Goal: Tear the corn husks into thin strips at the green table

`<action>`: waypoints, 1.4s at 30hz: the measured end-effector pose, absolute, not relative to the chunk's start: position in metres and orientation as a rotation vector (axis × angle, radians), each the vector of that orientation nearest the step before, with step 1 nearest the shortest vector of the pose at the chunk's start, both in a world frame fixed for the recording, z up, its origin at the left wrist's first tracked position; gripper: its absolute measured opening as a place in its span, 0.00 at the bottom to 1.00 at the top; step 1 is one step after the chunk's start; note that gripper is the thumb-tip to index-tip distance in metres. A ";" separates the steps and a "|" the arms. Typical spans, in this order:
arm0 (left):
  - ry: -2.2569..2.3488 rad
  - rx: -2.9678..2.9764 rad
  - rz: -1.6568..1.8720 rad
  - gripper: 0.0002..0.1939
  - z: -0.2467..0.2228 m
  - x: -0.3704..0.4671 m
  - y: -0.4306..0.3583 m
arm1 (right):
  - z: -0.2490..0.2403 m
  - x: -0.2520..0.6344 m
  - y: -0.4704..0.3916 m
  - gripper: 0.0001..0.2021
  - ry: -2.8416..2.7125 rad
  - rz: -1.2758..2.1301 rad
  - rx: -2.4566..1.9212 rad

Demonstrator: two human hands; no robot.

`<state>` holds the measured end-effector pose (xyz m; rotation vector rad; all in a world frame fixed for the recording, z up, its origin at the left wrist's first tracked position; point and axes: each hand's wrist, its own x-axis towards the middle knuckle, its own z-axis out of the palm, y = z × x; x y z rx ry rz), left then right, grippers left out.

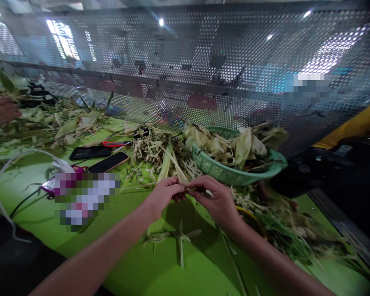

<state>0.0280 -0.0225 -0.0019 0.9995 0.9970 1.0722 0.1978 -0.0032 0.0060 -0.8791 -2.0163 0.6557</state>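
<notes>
Head view: a pale husk strip [181, 174] is held at its near end between the two bare hands, above a green table [132, 250]. By the left hand [172, 189] it is pinched between thumb and curled fingers; by the right hand [215, 199] it is gripped just beside, with the fingertips drawn close together, though exactly how the material is folded between them cannot be told. Below the hands, a cross-shaped piece of husk [181, 237] is laid on the table. Beyond them, a heap of cut husk bits [151, 150] is spread, and to its right a green basket [231, 176] is filled with dry husks and silk. Green stalks [288, 236] are strewn near the right forearm. On the left, two phones [108, 163], a red-handled tool [114, 144] and a purple power strip [51, 186] are set down. At the far left, another person's hand [1, 112] is partly seen beside more husks [70, 127]. Behind everything, a perforated metal panel [179, 49] is raised.
</notes>
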 end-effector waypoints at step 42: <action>1.128 1.411 1.037 0.09 -0.010 0.029 -0.021 | -0.003 0.199 0.000 0.06 -1.982 0.797 -1.137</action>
